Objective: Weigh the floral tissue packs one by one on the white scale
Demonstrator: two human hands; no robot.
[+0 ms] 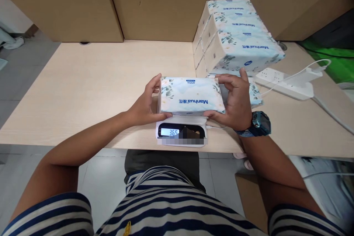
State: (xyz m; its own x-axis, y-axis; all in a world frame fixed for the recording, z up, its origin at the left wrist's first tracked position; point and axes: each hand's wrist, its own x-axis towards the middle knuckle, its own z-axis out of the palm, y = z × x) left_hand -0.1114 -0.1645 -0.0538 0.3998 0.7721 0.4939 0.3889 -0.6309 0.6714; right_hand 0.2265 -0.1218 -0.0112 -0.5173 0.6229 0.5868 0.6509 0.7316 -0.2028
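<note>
A pack of tissues (192, 94) with a pale blue, flowered wrapper is over the plate of a white digital scale (181, 121); whether it rests there or is held just above, I cannot tell. My left hand (145, 105) grips the pack's left end, thumb along the near edge. At the opposite end, my right hand (235, 99) holds it with thumb in front and fingers behind, the index finger raised. A watch (261, 123) is on my right wrist. The lit display reads about 365, partly covered by a blurred patch.
Behind my right hand stands a stack of similar tissue packs (240, 40). A white power strip (284, 83) with a plugged-in charger and cables lies to its right. Tall cardboard panels (160, 5) line the back of the wooden table (83, 92).
</note>
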